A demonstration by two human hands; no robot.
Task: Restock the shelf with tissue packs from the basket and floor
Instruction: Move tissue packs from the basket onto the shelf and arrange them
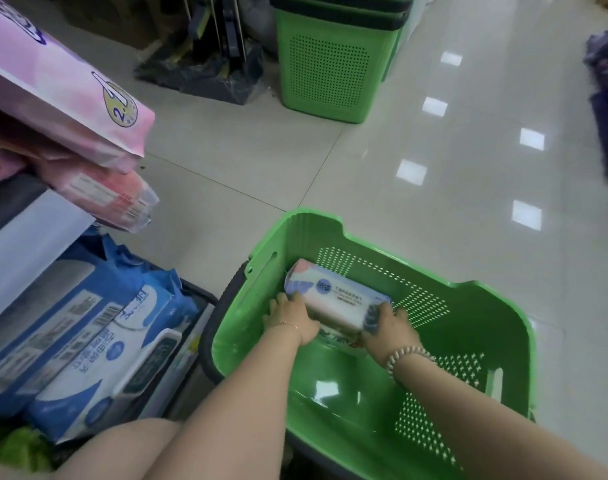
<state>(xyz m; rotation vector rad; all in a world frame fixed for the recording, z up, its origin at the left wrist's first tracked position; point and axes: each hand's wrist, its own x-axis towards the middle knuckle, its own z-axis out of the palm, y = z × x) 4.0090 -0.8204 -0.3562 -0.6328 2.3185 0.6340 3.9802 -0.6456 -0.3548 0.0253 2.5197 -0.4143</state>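
While the green basket [496, 344] sits at five o'clock, its tissue pack [333, 296] lies inside toward twelve. Your left hand [293, 318] and right hand [390, 327] curl fingers round its ends, and the slick film could slip when you lift.

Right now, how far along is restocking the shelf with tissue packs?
Done: pink packs and blue packs already sit on the shelf at left. In hand: the left hand and right hand grip one tissue pack, low inside the green basket. Left: shelving it, plus what looks like another pack beneath it. No floor packs show.
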